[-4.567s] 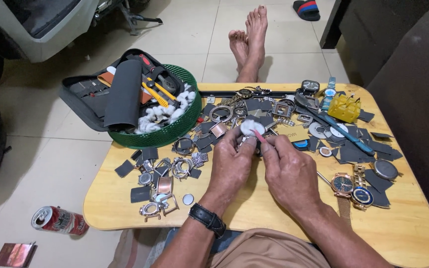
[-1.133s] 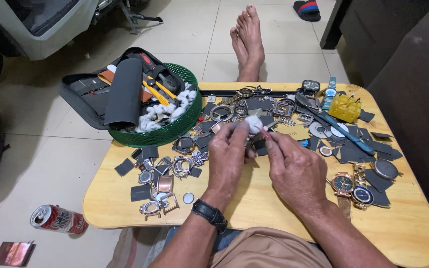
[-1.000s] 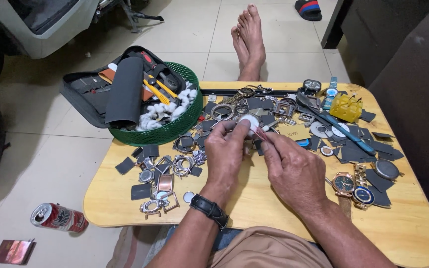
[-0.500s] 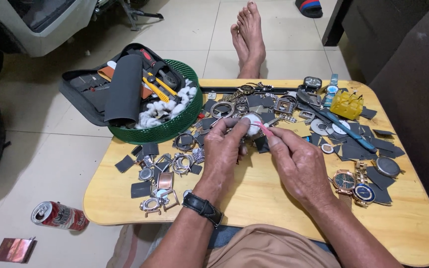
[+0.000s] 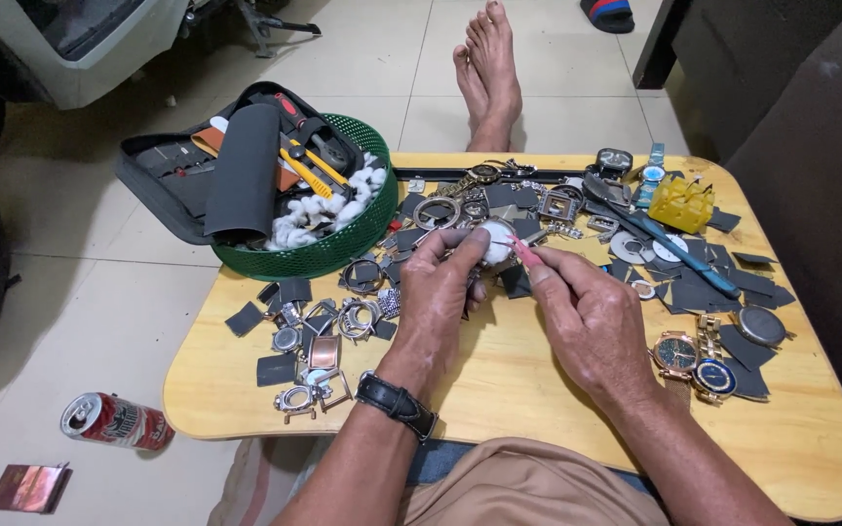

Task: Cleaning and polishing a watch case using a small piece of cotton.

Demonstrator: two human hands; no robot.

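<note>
Both hands (image 5: 518,302) slightly nearer, watch case (image 5: 495,241) between fingertips.

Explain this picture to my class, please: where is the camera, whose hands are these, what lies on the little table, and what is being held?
The picture comes from a camera worn on a person's head, looking down at their own two bare hands. There is no machine. The person sits at a low wooden table. The left hand, with a black wristwatch on its wrist, holds a small round watch case. The right hand pinches a thin pink tool, whose tip is at the case. Watch cases, rings and dark pieces are scattered on the table, with a yellow block at the far right. A green basket holds cotton and tools. A drink can lies on the floor.
</note>
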